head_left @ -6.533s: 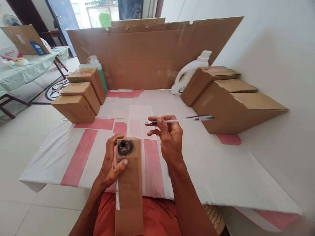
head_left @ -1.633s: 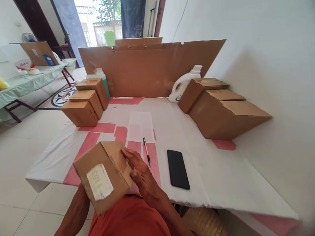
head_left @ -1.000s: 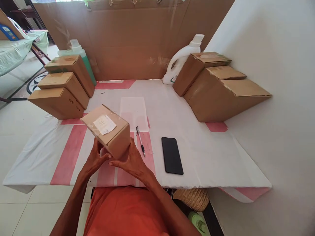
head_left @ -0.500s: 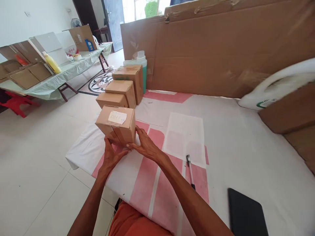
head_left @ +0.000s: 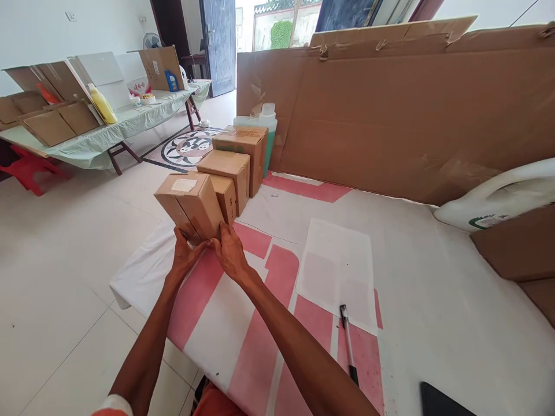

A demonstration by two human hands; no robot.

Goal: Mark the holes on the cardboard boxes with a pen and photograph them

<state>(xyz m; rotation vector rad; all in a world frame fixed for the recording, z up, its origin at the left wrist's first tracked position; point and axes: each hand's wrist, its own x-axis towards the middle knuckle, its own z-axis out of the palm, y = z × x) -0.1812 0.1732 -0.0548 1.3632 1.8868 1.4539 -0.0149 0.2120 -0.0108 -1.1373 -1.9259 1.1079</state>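
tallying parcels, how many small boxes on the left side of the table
4: one box held in both hands, and three in a row behind it, near, middle, far. Others may be hidden behind these.

We see a small brown matt cardboard box (head_left: 191, 203) bearing a white paper label (head_left: 184, 185). Beneath it lies a white-and-pink matt cloth table cover (head_left: 243, 323), with a smooth white paper sheet (head_left: 340, 271) and a glossy clear plastic pen (head_left: 348, 341).

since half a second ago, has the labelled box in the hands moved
Yes. The labelled box has gone forward, away from the pen, and now sits against the nearest box of the left row, gripped by both hands.
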